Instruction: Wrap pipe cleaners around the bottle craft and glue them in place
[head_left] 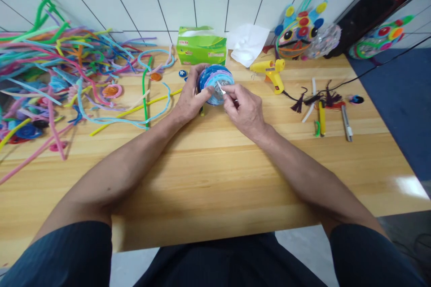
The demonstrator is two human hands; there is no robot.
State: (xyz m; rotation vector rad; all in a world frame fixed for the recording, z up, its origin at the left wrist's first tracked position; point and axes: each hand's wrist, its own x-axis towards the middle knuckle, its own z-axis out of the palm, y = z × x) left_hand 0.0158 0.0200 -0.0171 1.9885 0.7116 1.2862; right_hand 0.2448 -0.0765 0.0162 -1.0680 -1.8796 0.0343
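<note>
My left hand (193, 98) is wrapped round the left side of a plastic bottle craft (215, 73) wound in blue and lilac pipe cleaners. Its clear, shiny round end faces up towards me. Between the thumb and forefinger of my right hand (245, 108) is a small white pointed piece (221, 88), held over that clear end. Whether the piece is paper or plastic I cannot make out. Just left of the bottle lies a blue button-like piece (182, 73) with a white flower mark. The right fingers hide part of the bottle's near edge.
Behind my hands stands a green tissue box (202, 49) beside crumpled white paper (247, 47). A yellow glue gun (272, 73) lies to the right, with tassels (298, 105) and a utility knife (346, 123) beyond. Tangled pipe cleaners (60, 67) cover the left side. Decorated bottle crafts (299, 33) stand at the back right.
</note>
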